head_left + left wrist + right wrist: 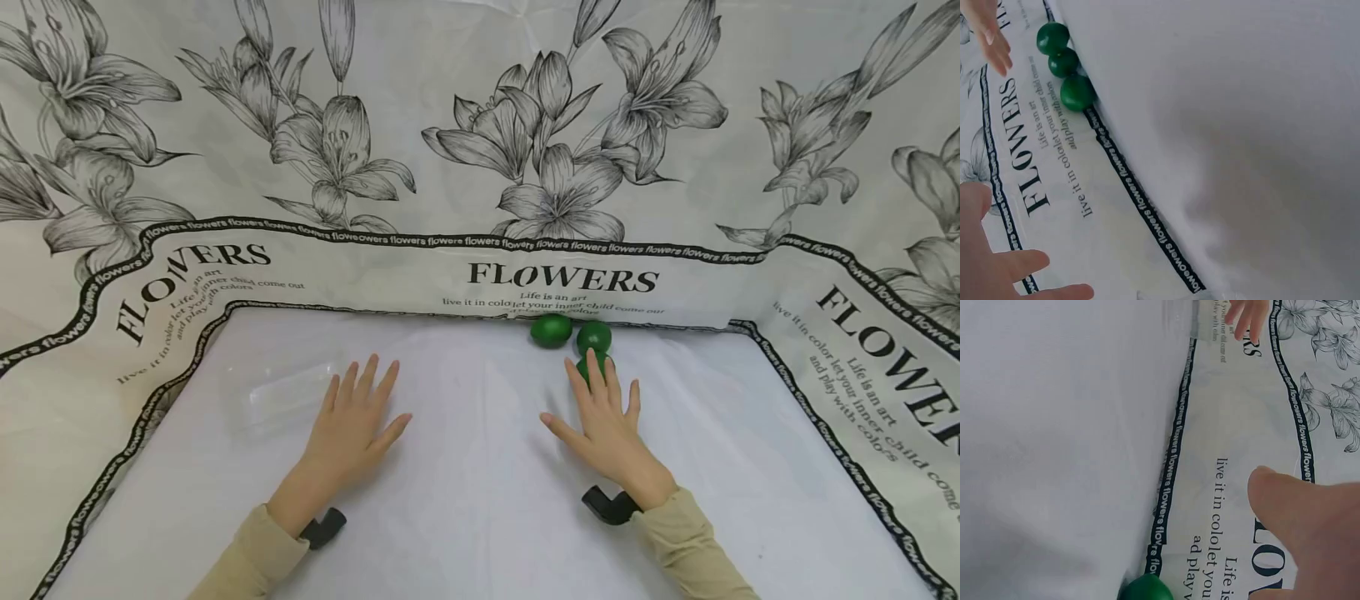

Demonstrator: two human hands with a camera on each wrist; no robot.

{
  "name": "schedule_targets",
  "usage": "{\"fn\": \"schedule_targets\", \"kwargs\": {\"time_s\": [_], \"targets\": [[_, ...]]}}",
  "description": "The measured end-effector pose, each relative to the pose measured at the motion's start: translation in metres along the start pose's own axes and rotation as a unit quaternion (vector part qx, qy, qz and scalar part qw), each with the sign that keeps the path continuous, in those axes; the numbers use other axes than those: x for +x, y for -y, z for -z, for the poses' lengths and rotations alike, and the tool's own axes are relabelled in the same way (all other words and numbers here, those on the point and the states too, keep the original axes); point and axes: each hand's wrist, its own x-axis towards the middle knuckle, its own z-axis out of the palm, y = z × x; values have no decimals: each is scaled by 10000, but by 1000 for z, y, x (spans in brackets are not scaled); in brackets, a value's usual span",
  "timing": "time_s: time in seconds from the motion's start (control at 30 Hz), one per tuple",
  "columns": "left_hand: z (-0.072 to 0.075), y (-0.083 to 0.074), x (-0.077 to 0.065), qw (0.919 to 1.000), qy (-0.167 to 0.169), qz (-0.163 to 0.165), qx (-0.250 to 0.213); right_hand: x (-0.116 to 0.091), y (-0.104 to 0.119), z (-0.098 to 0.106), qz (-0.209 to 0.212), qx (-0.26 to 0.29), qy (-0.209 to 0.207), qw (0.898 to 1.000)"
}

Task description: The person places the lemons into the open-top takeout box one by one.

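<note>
Both hands are held with fingers spread over the white table. My left hand point(348, 433) holds nothing; a clear plastic container point(288, 396) lies just to its left. In the right half my right hand point(603, 425) also holds nothing, and its fingertips overlap the nearest of three round green fruits point(597, 364) in the head view. Another green fruit point(594, 337) sits right behind it, and a third, slightly longer green fruit point(551, 331) lies to the left at the table's back edge. All three show in a row in the left wrist view, the end fruit point(1077, 92) nearest the camera.
A white cloth point(480, 500) covers the table. Around its back and sides runs a flower-printed curtain point(555, 192) with a black lettered border, rising like a wall behind the fruits. Black straps with curved mounts point(611, 505) sit on both wrists.
</note>
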Motion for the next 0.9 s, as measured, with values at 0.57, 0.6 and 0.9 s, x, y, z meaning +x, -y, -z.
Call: {"fn": "schedule_targets", "kwargs": {"time_s": [0.57, 0.6, 0.9], "targets": [[46, 82, -24, 9745, -1699, 98, -1465, 41, 56, 0, 131, 1216, -243, 9922], [49, 88, -27, 9719, -1744, 146, -1577, 44, 60, 0, 145, 1283, -249, 9913], [65, 130, -40, 9467, -2508, 468, -1965, 63, 96, -9, 321, 2094, -289, 9769]]}}
